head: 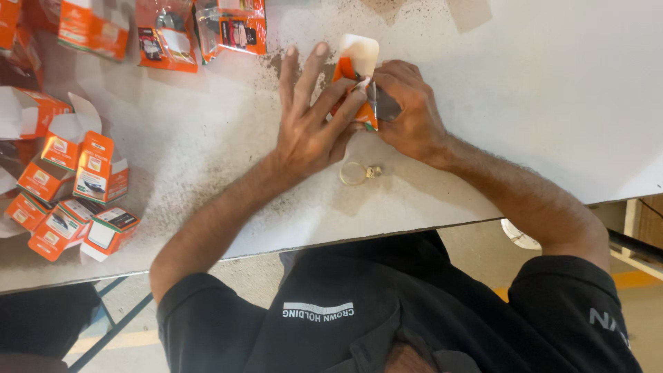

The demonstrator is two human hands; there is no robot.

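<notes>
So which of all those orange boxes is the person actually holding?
The small orange box at the table's middle, white flap open, pinched between the left hand and right hand; the others lie untouched at left.

Head camera looks steeply down, close above the white table (539, 103).

1. A white table (539, 103), speckled with dark dust, is seen.
2. A small ring (353, 173) is laid just below the fingers (330, 103).
3. Orange boxes (76, 193) are scattered far left of the fingers.
</notes>
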